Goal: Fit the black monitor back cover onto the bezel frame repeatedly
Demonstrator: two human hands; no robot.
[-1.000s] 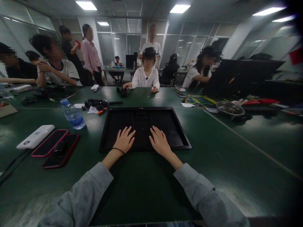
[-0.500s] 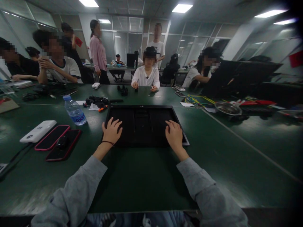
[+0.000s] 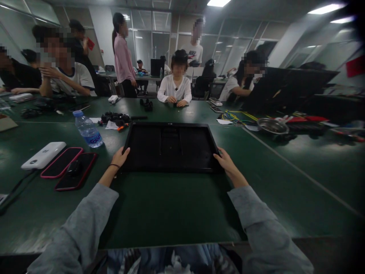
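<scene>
A black monitor lies flat in front of me with its recessed back facing up. My left hand grips its left edge, thumb on top and fingers hidden along the side. On the opposite edge, my right hand holds the monitor the same way, with the thumb over the rim and the other fingers partly out of sight underneath. Whether the monitor is lifted off the green table I cannot tell.
Left of the monitor stand a water bottle, a white power bank and two phones in red-pink cases. Black gear lies behind it. A metal bowl and cables are at right. A person sits opposite.
Both hands have moved outward from lying on the monitor's back to gripping its left and right edges. The person opposite has brought their hands together.
</scene>
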